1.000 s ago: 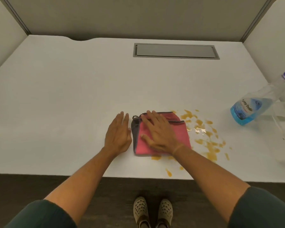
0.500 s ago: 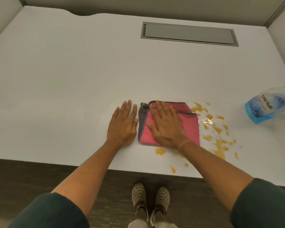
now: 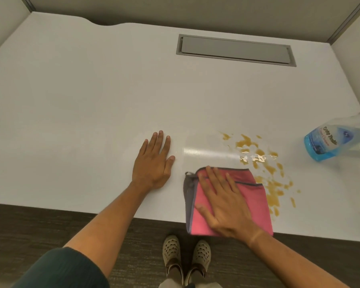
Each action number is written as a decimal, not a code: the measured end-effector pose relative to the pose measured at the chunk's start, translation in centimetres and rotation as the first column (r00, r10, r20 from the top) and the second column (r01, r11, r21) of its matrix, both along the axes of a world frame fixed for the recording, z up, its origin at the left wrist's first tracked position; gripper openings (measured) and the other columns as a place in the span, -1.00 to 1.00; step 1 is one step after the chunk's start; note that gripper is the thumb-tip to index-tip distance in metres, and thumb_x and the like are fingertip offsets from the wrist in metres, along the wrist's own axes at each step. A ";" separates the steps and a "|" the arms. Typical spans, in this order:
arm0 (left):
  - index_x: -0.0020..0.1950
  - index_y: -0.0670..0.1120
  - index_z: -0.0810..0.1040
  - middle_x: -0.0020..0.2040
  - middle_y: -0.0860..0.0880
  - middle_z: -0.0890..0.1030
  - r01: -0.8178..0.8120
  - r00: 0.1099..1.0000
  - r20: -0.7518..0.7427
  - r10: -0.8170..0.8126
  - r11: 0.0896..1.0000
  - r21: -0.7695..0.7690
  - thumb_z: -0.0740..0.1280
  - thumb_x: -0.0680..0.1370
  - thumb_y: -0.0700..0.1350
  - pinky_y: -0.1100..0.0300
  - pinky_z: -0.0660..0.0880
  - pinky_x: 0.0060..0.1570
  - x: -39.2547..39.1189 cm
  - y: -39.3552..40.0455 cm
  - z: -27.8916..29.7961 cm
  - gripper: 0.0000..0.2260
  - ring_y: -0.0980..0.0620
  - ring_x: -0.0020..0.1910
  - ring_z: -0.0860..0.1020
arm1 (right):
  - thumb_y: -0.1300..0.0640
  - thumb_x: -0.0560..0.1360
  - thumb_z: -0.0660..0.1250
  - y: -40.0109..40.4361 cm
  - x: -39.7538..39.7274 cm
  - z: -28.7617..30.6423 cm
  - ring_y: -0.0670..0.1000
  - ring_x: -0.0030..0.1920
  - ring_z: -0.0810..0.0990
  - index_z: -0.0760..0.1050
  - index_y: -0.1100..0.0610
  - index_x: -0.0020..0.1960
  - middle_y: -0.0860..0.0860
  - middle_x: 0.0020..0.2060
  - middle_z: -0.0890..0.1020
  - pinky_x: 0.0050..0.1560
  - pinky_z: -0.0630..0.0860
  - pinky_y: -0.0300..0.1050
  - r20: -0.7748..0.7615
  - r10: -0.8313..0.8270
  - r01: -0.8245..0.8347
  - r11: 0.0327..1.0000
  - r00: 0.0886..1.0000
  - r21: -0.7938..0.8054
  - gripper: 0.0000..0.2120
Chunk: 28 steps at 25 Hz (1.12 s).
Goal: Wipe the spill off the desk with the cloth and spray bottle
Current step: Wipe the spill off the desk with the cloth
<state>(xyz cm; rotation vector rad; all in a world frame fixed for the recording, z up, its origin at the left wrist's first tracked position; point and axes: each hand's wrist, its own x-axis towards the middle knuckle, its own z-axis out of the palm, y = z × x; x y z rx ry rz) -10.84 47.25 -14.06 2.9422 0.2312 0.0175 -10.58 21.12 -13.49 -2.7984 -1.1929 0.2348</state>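
- Nearest us, at the bottom of the view, we see our two beige perforated shoes (image 3: pixel 186 258) on dark carpet, and dark green sleeves (image 3: pixel 67 269) at the lower corners.
- Our right hand (image 3: pixel 224 206) lies flat, fingers spread, pressing on the pink cloth (image 3: pixel 256 206) — not gripping it, just palm down on top.
- The cloth is folded, with a grey edge on its left side, and its near edge hangs slightly past the front lip of the white desk (image 3: pixel 81 113).
- Our left hand (image 3: pixel 154 163) rests open and flat on the bare desk, just left of the cloth and not touching it.
- Just right of the cloth and beyond it sits the spill (image 3: pixel 266 173) — scattered amber-brown blotches, with a wet shiny streak running left from them.
- Further right, near the frame edge, the spray bottle (image 3: pixel 328 142) holds blue liquid; its top is cut off, well apart from both hands.
- At the far side, a grey rectangular hatch (image 3: pixel 235 49) is set into the desktop.
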 end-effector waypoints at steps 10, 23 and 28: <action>0.57 -0.06 -0.05 0.59 -0.11 -0.05 0.022 1.000 -0.014 -0.022 1.000 0.017 -0.13 0.60 0.14 0.00 -0.12 0.53 0.0 0.0 0.0 -0.43 -0.04 0.57 -0.11 | -0.32 0.57 -0.12 3.9 2.3 0.4 0.07 0.58 -0.21 -0.17 0.07 0.59 0.12 0.59 -0.11 0.54 -0.09 0.18 0.006 -0.035 0.035 0.999 0.999 -0.016 -0.25; 0.58 -0.04 -0.05 0.60 -0.10 -0.05 0.023 1.000 -0.004 -0.023 0.999 0.043 -0.13 0.61 0.14 -0.01 -0.11 0.53 0.2 0.0 -0.6 -0.43 -0.04 0.57 -0.11 | -0.27 0.54 -0.15 6.0 8.8 0.9 0.11 0.58 -0.11 -0.11 0.09 0.59 0.14 0.59 -0.03 0.54 -0.11 0.16 0.001 -0.337 0.337 0.941 0.941 -0.027 -0.27; 0.58 -0.03 -0.07 0.60 -0.10 -0.06 0.030 1.000 -0.011 -0.029 0.998 0.047 -0.14 0.60 0.15 0.01 -0.13 0.52 0.1 0.1 -0.5 -0.43 -0.03 0.57 -0.13 | -0.30 0.56 -0.08 3.1 1.6 0.2 0.08 0.58 -0.16 -0.09 0.09 0.60 0.13 0.59 -0.04 0.54 -0.08 0.16 0.008 -0.172 0.172 0.985 0.985 0.016 -0.26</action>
